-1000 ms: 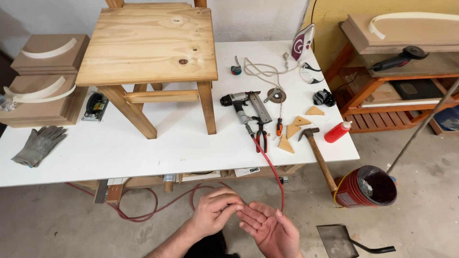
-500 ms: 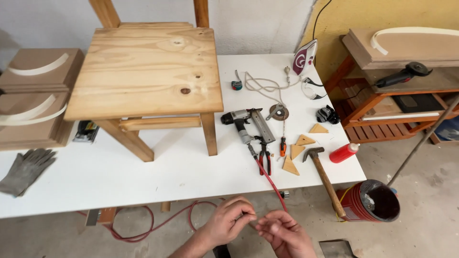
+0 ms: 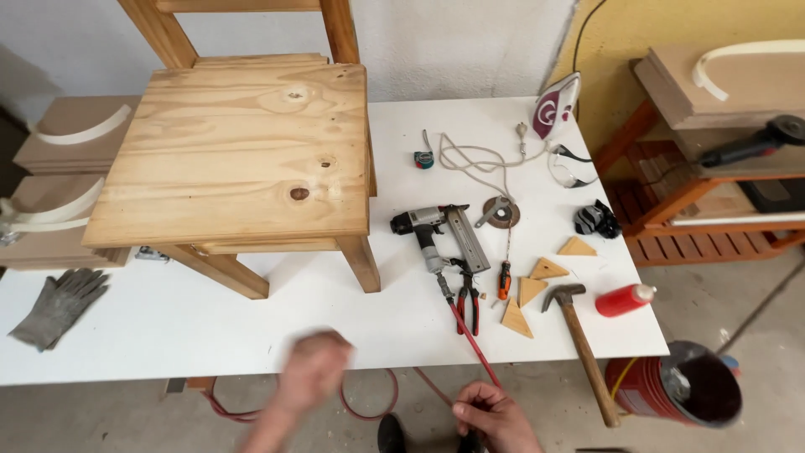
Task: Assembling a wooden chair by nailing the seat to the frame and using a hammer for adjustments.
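My right hand (image 3: 496, 417) is low at the front, below the table edge, with its fingers closed on the red air hose (image 3: 474, 348). The hose runs up onto the white table (image 3: 210, 327) to the grey nail gun (image 3: 436, 231). My left hand (image 3: 312, 371) is motion-blurred at the table's front edge, near the leg of the wooden chair (image 3: 243, 159) that stands on the table. Nothing shows in it, and its fingers are too smeared to read.
Red-handled pliers (image 3: 466, 298), a screwdriver (image 3: 504, 279), several wooden triangles (image 3: 530, 289), a hammer (image 3: 580, 340) and a red bottle (image 3: 623, 299) lie at the right. A clothes iron (image 3: 555, 105), safety glasses (image 3: 567, 165), grey glove (image 3: 59, 306), red bucket (image 3: 675, 390) and wooden shelf (image 3: 713, 176) surround them.
The hands were together at the hose. Now they are apart: my left hand has swung up and left to the table edge, while the right stays on the hose. The view has moved closer.
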